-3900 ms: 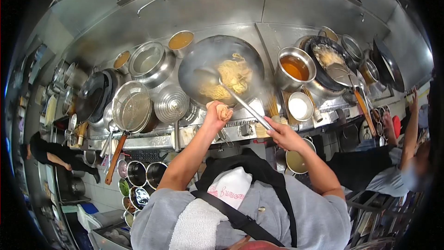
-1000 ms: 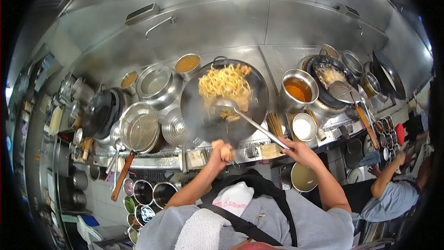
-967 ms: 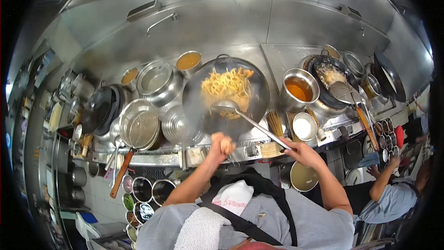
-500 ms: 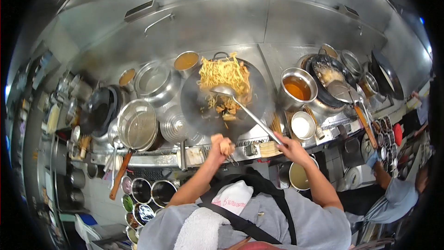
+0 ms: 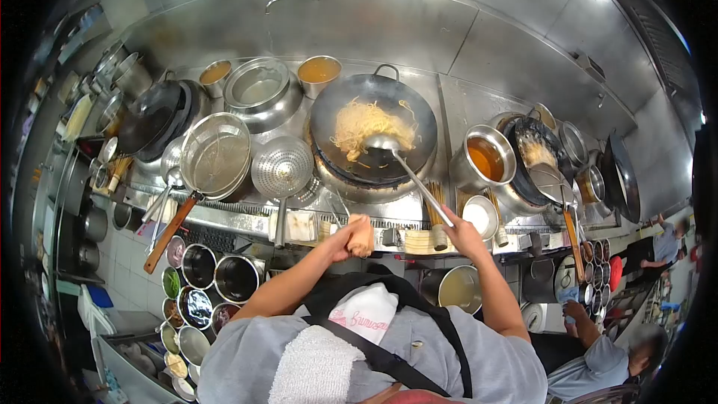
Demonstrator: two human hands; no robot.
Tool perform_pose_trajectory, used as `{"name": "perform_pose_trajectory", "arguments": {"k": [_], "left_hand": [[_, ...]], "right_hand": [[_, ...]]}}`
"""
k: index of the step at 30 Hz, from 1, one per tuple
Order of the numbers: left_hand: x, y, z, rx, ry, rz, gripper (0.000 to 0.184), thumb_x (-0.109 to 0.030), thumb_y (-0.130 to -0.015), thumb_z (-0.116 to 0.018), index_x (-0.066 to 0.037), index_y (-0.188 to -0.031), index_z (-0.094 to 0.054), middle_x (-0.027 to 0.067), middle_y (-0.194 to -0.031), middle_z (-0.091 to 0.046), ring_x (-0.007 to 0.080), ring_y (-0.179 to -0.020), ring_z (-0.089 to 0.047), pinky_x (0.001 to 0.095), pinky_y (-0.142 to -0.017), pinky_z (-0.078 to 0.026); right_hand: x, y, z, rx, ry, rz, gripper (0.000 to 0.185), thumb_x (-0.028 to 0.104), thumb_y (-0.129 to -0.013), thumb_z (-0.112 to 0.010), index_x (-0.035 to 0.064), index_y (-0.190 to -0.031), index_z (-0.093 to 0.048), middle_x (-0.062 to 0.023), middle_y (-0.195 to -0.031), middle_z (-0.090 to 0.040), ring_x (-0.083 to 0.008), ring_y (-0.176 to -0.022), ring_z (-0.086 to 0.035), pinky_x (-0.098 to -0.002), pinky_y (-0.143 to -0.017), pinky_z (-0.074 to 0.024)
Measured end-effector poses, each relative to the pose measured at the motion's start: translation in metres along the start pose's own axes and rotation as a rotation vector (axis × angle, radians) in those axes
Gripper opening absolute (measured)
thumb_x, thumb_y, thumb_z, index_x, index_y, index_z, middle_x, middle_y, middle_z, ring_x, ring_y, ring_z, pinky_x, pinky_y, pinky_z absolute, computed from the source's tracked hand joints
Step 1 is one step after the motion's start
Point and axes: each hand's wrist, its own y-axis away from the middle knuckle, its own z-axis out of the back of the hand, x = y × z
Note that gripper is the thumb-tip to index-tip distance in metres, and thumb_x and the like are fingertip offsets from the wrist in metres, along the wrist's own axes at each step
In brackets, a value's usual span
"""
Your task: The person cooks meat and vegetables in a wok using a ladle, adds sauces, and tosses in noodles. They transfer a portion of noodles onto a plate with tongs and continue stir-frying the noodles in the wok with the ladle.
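Observation:
A dark wok (image 5: 329, 105) sits on the burner in front of me, with a heap of yellow noodles (image 5: 357, 121) in it. My right hand (image 5: 462, 233) is closed round the end of a long metal ladle (image 5: 410, 173), whose bowl rests at the front of the noodles. Near the counter's front edge, my left hand (image 5: 345, 241) is wrapped round a folded tan cloth (image 5: 361, 235). The cloth lies below the wok's near side; whether it covers a wok handle is hidden.
Left of the wok are a perforated skimmer (image 5: 283, 167) and wood-handled strainers (image 5: 217, 151). A pot of amber liquid (image 5: 486, 158) and a second wok (image 5: 532, 142) stand right. Ingredient pots (image 5: 198, 265) are below left. A co-worker (image 5: 598, 363) is at lower right.
The noodles have dropped from the wok's far side to its middle, and the ladle bowl has moved slightly right. The view has turned. Both hands keep their grips.

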Motion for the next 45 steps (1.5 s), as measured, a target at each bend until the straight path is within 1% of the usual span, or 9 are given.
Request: {"name": "perform_pose_trajectory", "arguments": {"k": [1, 4, 11, 15, 26, 29, 35, 41, 45], "left_hand": [[0.009, 0.008, 0.004, -0.005, 0.006, -0.018, 0.038, -0.043, -0.09, -0.065, -0.008, -0.103, -0.058, 0.0056, -0.088, -0.063, 0.019, -0.074, -0.065, 0.0349, -0.071, -0.058], [0.021, 0.035, 0.016, -0.14, 0.004, -0.134, 0.04, -0.039, -0.091, -0.064, -0.006, -0.111, -0.056, 0.0099, -0.094, -0.066, 0.021, -0.078, -0.067, 0.0376, -0.069, -0.058], [0.018, 0.07, 0.017, -0.207, 0.075, -0.411, 0.041, -0.031, -0.089, -0.068, -0.004, -0.117, -0.053, 0.0133, -0.101, -0.066, 0.023, -0.083, -0.067, 0.0381, -0.07, -0.059], [0.035, 0.084, 0.012, -0.303, 0.064, -0.414, 0.036, -0.017, -0.084, -0.07, -0.002, -0.112, -0.055, 0.0117, -0.094, -0.064, 0.0231, -0.079, -0.066, 0.0383, -0.069, -0.058], [0.014, 0.039, -0.012, -0.291, 0.293, -0.545, 0.023, -0.011, -0.078, -0.065, -0.007, -0.099, -0.054, 0.0079, -0.082, -0.059, 0.0259, -0.073, -0.063, 0.0402, -0.067, -0.057], [-0.006, 0.024, -0.019, -0.26, 0.297, -0.476, 0.024, -0.011, -0.079, -0.065, -0.007, -0.101, -0.055, 0.0094, -0.089, -0.061, 0.0278, -0.081, -0.064, 0.0428, -0.072, -0.057], [-0.085, -0.037, -0.016, -0.179, 0.114, -0.315, 0.034, -0.023, -0.084, -0.067, -0.002, -0.106, -0.053, 0.0179, -0.096, -0.06, 0.0343, -0.089, -0.063, 0.0484, -0.079, -0.056], [-0.101, -0.112, 0.001, -0.396, 0.086, -0.219, 0.034, -0.025, -0.084, -0.061, 0.004, -0.1, -0.055, 0.0222, -0.092, -0.059, 0.0379, -0.083, -0.062, 0.0475, -0.074, -0.057], [-0.049, -0.056, -0.069, -0.347, 0.118, -0.294, 0.016, -0.015, -0.085, -0.054, -0.002, -0.094, -0.054, 0.0167, -0.087, -0.06, 0.0324, -0.072, -0.062, 0.0433, -0.067, -0.059]], "right_hand": [[-0.001, -0.01, -0.01, -0.063, -0.094, 0.174, 0.057, 0.02, -0.092, -0.061, 0.0151, -0.145, -0.041, -0.0153, -0.071, -0.064, -0.0214, -0.054, -0.057, -0.0361, -0.056, -0.047], [0.011, -0.011, -0.005, 0.123, -0.767, -0.211, 0.056, 0.018, -0.097, -0.053, 0.0145, -0.149, -0.033, 0.0047, -0.058, -0.042, -0.0042, -0.04, -0.035, -0.0221, -0.036, -0.0272], [0.022, -0.087, -0.074, -0.198, -0.795, -0.172, 0.054, 0.019, -0.096, -0.055, 0.0111, -0.147, -0.036, 0.0038, -0.057, -0.044, -0.0078, -0.042, -0.04, -0.0269, -0.038, -0.0346], [0.009, -0.067, -0.032, 0.235, -1.096, -0.18, 0.054, 0.019, -0.096, -0.056, 0.0141, -0.147, -0.038, 0.0046, -0.058, -0.042, -0.0076, -0.041, -0.039, -0.0266, -0.038, -0.0339], [0.022, -0.155, -0.035, 0.172, -0.778, -0.075, 0.054, 0.022, -0.096, -0.056, 0.0149, -0.147, -0.037, 0.0043, -0.058, -0.042, -0.0055, -0.04, -0.039, -0.0255, -0.034, -0.0325], [-0.019, -0.141, -0.057, -0.062, -0.204, 0.469, 0.059, 0.022, -0.092, -0.059, 0.0216, -0.147, -0.037, -0.0171, -0.074, -0.066, -0.0284, -0.054, -0.06, -0.0413, -0.056, -0.0503], [-0.048, -0.022, 0.007, -0.018, 0.174, 0.132, 0.057, 0.02, -0.088, -0.064, 0.0311, -0.141, -0.045, -0.0205, -0.075, -0.065, -0.0402, -0.07, -0.063, -0.0472, -0.065, -0.0487], [-0.029, 0.037, -0.06, -0.161, -0.422, 0.096, 0.057, 0.015, -0.091, -0.061, 0.0139, -0.144, -0.041, -0.021, -0.09, -0.068, -0.0314, -0.065, -0.063, -0.0411, -0.067, -0.05], [0.009, 0.081, -0.025, 0.135, -0.853, -0.11, 0.056, 0.014, -0.093, -0.062, 0.0081, -0.144, -0.042, 0.0027, -0.071, -0.055, -0.0064, -0.057, -0.046, -0.0263, -0.051, -0.0419]]}}
